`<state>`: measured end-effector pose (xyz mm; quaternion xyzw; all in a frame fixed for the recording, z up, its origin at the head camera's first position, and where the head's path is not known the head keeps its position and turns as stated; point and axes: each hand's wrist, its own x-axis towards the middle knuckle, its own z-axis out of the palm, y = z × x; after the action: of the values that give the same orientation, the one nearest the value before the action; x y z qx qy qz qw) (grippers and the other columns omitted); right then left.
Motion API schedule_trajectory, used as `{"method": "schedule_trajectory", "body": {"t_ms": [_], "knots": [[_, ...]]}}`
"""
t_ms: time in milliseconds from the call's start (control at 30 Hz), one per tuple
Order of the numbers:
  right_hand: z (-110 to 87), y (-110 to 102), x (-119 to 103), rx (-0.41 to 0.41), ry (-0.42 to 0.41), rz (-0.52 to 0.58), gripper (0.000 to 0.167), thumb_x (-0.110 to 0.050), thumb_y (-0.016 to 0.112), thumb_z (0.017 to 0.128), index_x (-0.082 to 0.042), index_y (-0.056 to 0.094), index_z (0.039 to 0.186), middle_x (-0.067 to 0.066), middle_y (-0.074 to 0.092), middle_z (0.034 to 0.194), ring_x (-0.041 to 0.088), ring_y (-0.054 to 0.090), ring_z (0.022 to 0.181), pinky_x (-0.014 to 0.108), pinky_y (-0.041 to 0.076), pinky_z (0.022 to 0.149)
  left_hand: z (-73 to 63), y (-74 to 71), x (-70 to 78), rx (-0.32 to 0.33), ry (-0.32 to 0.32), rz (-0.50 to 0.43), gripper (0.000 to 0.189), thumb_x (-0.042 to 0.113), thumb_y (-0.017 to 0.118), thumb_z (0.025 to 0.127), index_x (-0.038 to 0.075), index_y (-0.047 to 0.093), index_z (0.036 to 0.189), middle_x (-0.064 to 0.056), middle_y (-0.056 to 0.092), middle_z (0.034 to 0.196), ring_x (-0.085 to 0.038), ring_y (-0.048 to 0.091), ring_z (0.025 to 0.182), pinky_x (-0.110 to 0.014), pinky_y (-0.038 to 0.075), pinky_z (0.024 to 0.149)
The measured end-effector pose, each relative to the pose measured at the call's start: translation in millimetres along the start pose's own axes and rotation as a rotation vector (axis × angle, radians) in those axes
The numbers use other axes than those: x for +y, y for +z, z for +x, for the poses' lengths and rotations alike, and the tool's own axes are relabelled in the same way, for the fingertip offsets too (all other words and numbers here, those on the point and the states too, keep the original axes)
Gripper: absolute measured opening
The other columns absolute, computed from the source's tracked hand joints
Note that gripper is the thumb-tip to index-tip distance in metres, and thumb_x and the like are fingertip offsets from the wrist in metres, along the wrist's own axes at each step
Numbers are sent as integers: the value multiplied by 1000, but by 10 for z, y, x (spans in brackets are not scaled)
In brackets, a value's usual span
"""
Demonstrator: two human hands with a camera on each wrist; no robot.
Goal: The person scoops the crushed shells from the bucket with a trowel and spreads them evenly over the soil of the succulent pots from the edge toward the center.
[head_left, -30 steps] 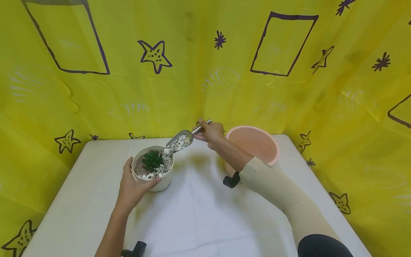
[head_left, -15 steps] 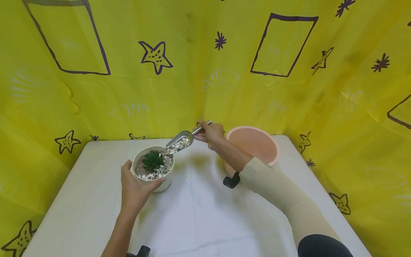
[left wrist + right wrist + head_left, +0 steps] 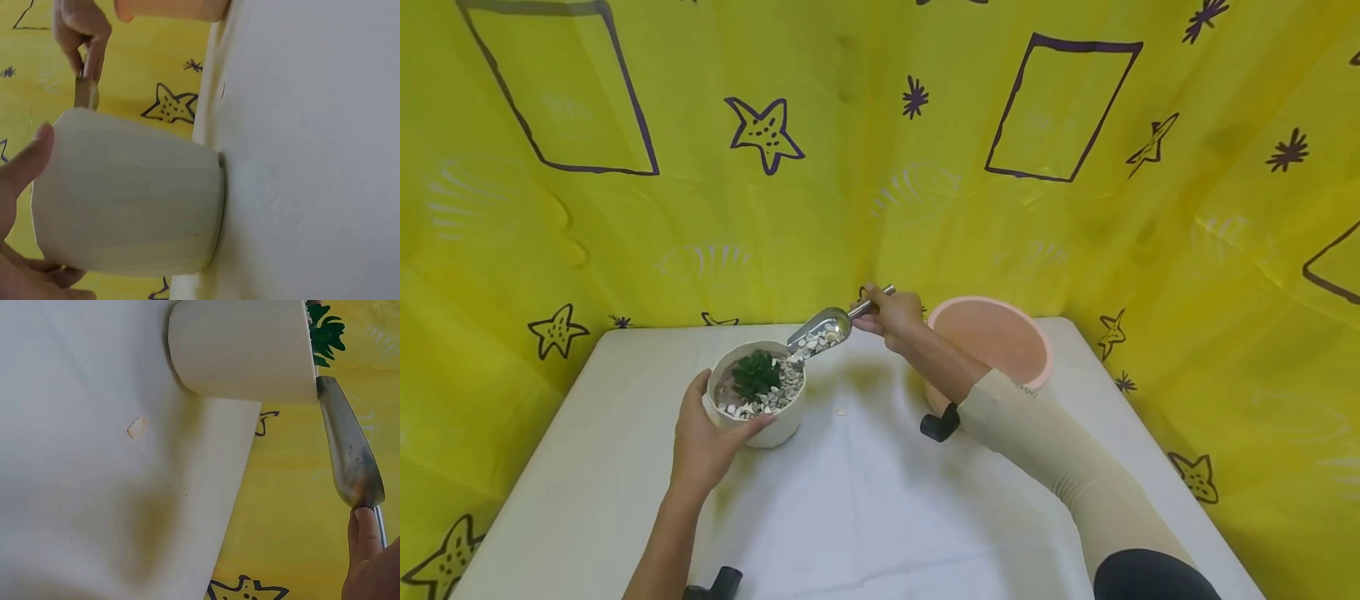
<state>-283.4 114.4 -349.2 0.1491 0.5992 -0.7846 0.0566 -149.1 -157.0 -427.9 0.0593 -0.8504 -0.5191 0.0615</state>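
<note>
In the head view a white flower pot (image 3: pixel 775 433) stands on the table at left of centre, holding a green succulent (image 3: pixel 756 373). White and grey pebbles (image 3: pixel 784 390) cover the soil on its right and near sides. My left hand (image 3: pixel 703 442) grips the pot from the left, thumb along the near rim. With my right hand (image 3: pixel 897 317) I hold a metal scoop (image 3: pixel 827 323) by its handle, tilted down to the left and loaded with pebbles. The lip of the scoop (image 3: pixel 351 453) meets the rim of the pot (image 3: pixel 244 350) in the right wrist view.
A pink bucket (image 3: pixel 1048 358) stands at the back right, partly behind my right forearm. One small pebble (image 3: pixel 840 412) lies on the white tablecloth (image 3: pixel 880 500) right of the pot. Yellow patterned curtain (image 3: pixel 850 167) hangs close behind the table.
My left hand shifts a little right, then back left, and the pot moves slightly with it. The scoop stays at the right rim while the pebbles in it shift toward its lip.
</note>
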Motion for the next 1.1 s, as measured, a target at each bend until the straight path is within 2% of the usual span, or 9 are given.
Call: {"method": "schedule_trajectory", "body": {"t_ms": [233, 367, 433, 500, 667, 733, 933, 1100], "knots": [[-14, -4, 0, -1, 4, 12, 35, -16, 62, 108, 13, 64, 127, 18, 72, 90, 22, 78, 72, 31, 63, 72, 91, -167, -44, -203, -17, 21, 127, 32, 91, 86, 8, -1, 169, -21, 7, 174, -49, 8, 157, -71, 19, 120], [-9, -17, 16, -7, 2, 14, 37, -16, 62, 108, 12, 63, 133, 22, 72, 99, 21, 78, 73, 32, 63, 73, 82, -129, -41, -236, -58, -13, 131, 33, 89, 87, 12, -11, 168, -20, -2, 175, -48, 3, 158, -71, 17, 121], [0, -22, 19, -8, -5, 15, 39, -17, 62, 108, 12, 62, 134, 24, 72, 103, 21, 78, 72, 31, 63, 73, 54, -59, -35, -212, -78, -38, 134, 34, 90, 86, 13, -15, 167, -22, -3, 174, -48, 4, 158, -71, 17, 120], [11, -24, 19, -5, -12, 17, 39, -17, 62, 108, 13, 62, 133, 24, 73, 102, 21, 78, 72, 31, 63, 73, 23, 32, -34, -148, -71, -62, 136, 33, 92, 83, 12, -13, 168, -23, 3, 174, -47, 10, 157, -70, 19, 121], [14, -19, 19, 3, -9, 13, 36, -18, 63, 108, 13, 64, 126, 20, 73, 91, 22, 78, 71, 31, 63, 72, -39, 233, -5, 77, 27, -93, 134, 24, 98, 75, 4, 2, 167, -26, 22, 165, -44, 25, 152, -63, 25, 122], [13, -22, 20, 1, -7, 18, 37, -17, 63, 108, 14, 63, 128, 18, 72, 88, 21, 78, 70, 31, 63, 71, -65, 299, 16, 139, 44, -89, 134, 23, 100, 72, 1, 6, 165, -27, 26, 163, -44, 28, 150, -62, 28, 121], [13, -26, 16, -2, -24, 35, 39, -16, 62, 108, 14, 62, 132, 17, 71, 86, 21, 77, 69, 31, 63, 71, -118, 468, 37, 241, 50, -84, 136, 26, 102, 67, -3, 10, 163, -28, 27, 160, -45, 30, 148, -60, 30, 121], [9, -18, 11, -9, -13, 28, 39, -17, 64, 107, 15, 62, 130, 16, 71, 86, 22, 78, 71, 31, 63, 71, -128, 494, 21, 275, 73, -85, 128, 21, 101, 70, -2, 15, 161, -27, 30, 159, -44, 32, 147, -59, 30, 121]]}}
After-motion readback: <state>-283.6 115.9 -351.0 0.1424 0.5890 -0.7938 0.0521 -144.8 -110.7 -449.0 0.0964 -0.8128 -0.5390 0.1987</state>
